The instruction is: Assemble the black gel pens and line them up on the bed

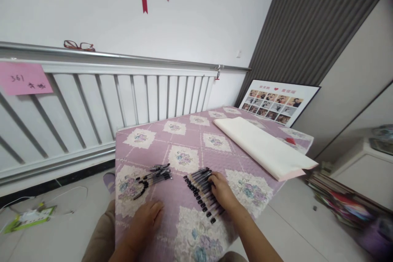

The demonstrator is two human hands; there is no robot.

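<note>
Right hand (222, 190) — on lined-up pens (201, 189).

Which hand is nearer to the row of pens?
Right. The right hand is at the row of pens, its fingers touching the ends away from the black caps. The left hand is apart, to the row's left, over the tablecloth.

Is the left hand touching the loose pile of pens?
No, a strip of tablecloth shows between the left hand and the loose pile of pens.
</note>
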